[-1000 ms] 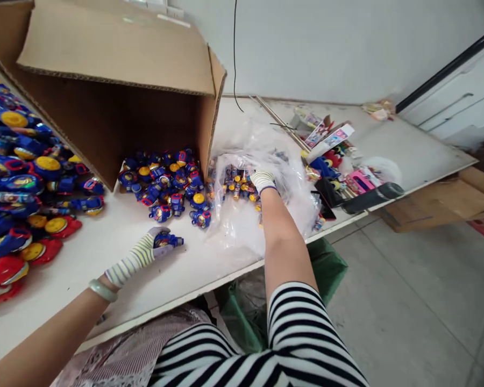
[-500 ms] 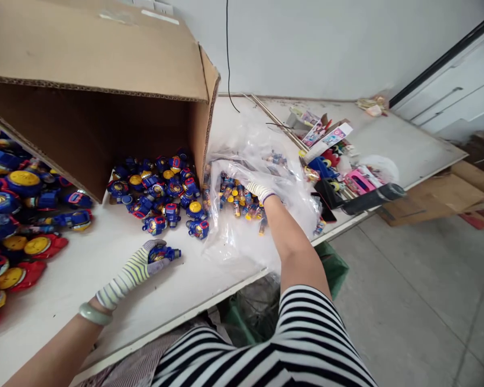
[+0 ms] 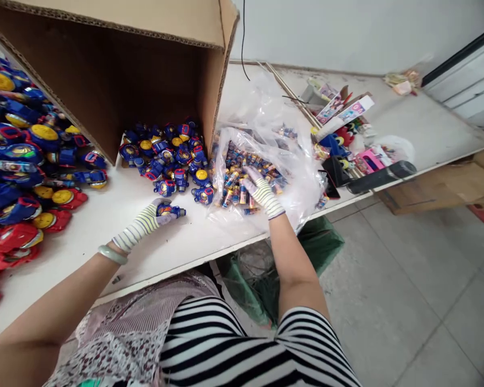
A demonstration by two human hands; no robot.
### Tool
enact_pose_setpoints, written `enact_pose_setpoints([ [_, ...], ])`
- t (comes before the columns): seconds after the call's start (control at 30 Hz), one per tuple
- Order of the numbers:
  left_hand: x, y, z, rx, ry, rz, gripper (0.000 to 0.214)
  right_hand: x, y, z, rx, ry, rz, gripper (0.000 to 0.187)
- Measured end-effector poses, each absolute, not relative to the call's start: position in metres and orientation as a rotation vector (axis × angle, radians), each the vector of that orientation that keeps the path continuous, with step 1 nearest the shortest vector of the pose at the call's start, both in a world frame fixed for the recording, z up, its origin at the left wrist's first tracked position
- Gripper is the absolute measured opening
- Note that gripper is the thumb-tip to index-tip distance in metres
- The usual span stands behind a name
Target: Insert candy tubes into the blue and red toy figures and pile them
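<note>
My left hand (image 3: 147, 224), in a striped knit glove, grips a small blue toy with a yellow and red face (image 3: 170, 210) just above the white table. Close beyond it lies a heap of similar blue toys (image 3: 165, 156) at the mouth of a tipped cardboard box (image 3: 105, 70). A larger heap of blue, yellow and red toys (image 3: 24, 161) spreads across the far left. My right hand (image 3: 263, 193), also gloved, rests with fingers apart on many small cylindrical toys (image 3: 236, 185) inside a clear plastic bag (image 3: 302, 166).
Behind the bag lie printed packaging and mixed toys (image 3: 339, 121). A black tube (image 3: 381, 177) sits near the table's right edge. A green sack (image 3: 318, 242) stands below the table's front edge, and flattened cardboard (image 3: 439, 188) lies at the right.
My right hand has drawn back toward the near side of the bag, and more small toys show inside it. My left hand still holds the blue toy. The view has shifted slightly.
</note>
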State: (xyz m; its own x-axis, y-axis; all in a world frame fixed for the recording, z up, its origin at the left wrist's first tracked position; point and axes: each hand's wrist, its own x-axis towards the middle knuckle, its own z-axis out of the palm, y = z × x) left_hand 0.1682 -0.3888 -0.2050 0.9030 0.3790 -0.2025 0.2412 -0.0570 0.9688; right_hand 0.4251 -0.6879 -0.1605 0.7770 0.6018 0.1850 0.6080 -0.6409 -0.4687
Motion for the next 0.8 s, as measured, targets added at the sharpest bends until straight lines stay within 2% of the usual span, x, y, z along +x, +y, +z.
enact_pose_setpoints([
  [0.07, 0.159, -0.382, -0.203, 1.668, 0.46, 0.117, 0.072, 0.418, -0.714, -0.151, -2.484, -0.759, -0.078, 0.042],
  [0.17, 0.147, -0.379, -0.198, 1.681, 0.407, 0.143, 0.057, 0.396, -0.733, -0.152, -2.664, -0.674, 0.091, 0.037],
  [0.23, 0.144, -0.383, -0.196, 1.655, 0.436, 0.177, 0.058, 0.382, -0.726, -0.16, -2.799, -0.613, 0.202, 0.043],
  [0.33, 0.148, -0.395, -0.195, 1.576, 0.464, 0.155, 0.065, 0.375, -0.703, -0.172, -2.935, -0.494, 0.179, 0.055],
  [0.5, 0.15, -0.402, -0.192, 1.539, 0.432, 0.179, 0.066, 0.395, -0.688, -0.166, -2.951, -0.652, 0.239, 0.059],
  [0.57, 0.147, -0.399, -0.191, 1.523, 0.419, 0.206, 0.063, 0.395, -0.687, -0.158, -2.859, -0.655, 0.16, 0.051],
  [0.67, 0.141, -0.395, -0.19, 1.473, 0.368, 0.254, 0.058, 0.367, -0.676, -0.15, -2.498, -0.719, 0.065, 0.035],
  [0.8, 0.137, -0.393, -0.187, 1.407, 0.337, 0.312, 0.064, 0.298, -0.634, -0.152, -2.03, -0.982, 0.291, 0.035],
])
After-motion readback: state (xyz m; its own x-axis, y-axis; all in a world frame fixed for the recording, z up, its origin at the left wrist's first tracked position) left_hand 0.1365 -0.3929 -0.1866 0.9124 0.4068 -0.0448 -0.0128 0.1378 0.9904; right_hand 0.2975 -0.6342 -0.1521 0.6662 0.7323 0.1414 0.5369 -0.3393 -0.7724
